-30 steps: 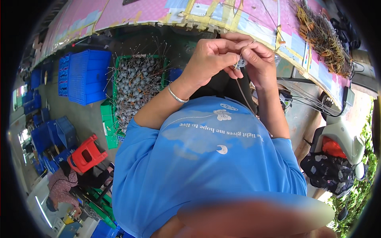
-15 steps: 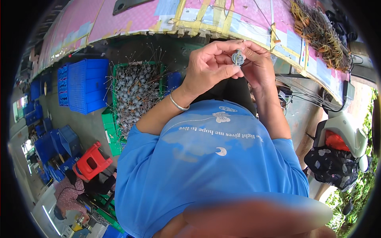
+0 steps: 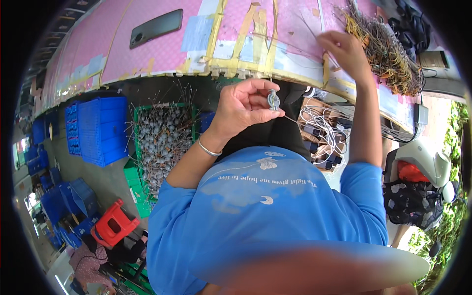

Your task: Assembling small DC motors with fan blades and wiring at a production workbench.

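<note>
My left hand [image 3: 242, 105] pinches a small round grey part [image 3: 274, 100] with a raised centre, just off the near edge of the worktable [image 3: 162, 64]. A thin wire end sticks out below the part by my thumb. Out over the tabletop is my right hand [image 3: 346, 54], fingers bent together and slightly blurred. Faint thin wires [image 3: 290, 46] cross the table beside its fingertips; whether it grips one is hard to see. Right of that hand lies a thick bundle of brown and yellow wires [image 3: 381, 54].
A dark phone [image 3: 156, 29] lies on the taped pink tabletop. Left of my body, a green crate [image 3: 137, 147] holds many grey parts with wires, near stacked blue crates [image 3: 103, 130] and a red stool [image 3: 115, 223]. Coiled white cables [image 3: 322, 125] sit under the table. Another person [image 3: 88, 263] is lower left.
My right hand has left the grey part and moved forward and right over the table. My left hand keeps the part, now lower in view. The view has shifted, showing more tabletop.
</note>
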The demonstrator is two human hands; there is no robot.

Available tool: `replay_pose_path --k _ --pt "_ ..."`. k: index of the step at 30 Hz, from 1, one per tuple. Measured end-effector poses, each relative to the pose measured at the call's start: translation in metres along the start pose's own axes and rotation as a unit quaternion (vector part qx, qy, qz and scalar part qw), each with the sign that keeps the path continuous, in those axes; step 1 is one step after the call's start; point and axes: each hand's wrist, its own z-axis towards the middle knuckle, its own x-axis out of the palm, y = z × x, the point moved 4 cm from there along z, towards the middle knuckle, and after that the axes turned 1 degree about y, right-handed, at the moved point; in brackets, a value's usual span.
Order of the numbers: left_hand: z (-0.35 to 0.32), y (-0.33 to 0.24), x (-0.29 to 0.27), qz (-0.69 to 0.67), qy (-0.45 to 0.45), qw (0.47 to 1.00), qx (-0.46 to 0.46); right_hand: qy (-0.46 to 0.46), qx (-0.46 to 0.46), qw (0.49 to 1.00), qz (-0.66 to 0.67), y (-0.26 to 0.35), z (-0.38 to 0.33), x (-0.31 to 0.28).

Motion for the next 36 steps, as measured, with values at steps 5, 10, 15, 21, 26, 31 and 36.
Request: replay_pose_path --k 5,10,15,21,26,31,36 --pt "0.006 0.016 -0.001 -0.007 0.026 0.999 -0.043 -0.149 -0.027 0.988 -0.041 -0.058 0.121 -0.015" --pt "0.008 0.023 -0.012 0.023 0.005 0.994 -0.106 -0.141 0.010 0.970 -0.197 -0.042 0.191 0.007" --pt "0.012 0.026 -0.025 0.013 0.004 0.992 -0.129 -0.163 0.000 0.964 -0.211 -0.066 0.216 0.016" --pt "0.012 0.025 -0.034 0.015 0.010 0.990 -0.137 -0.104 0.100 0.981 -0.129 -0.045 0.178 -0.009" --pt "0.003 0.019 -0.031 0.027 0.016 0.993 -0.115 -0.096 -0.036 0.983 -0.151 -0.057 0.177 0.002" --pt "-0.006 0.012 -0.023 0.024 -0.011 0.997 -0.076 -0.110 -0.051 0.927 -0.354 -0.066 0.174 0.004" --pt "-0.026 -0.009 -0.040 0.070 -0.144 0.985 0.058 -0.093 -0.123 0.986 -0.069 0.065 0.075 0.024"
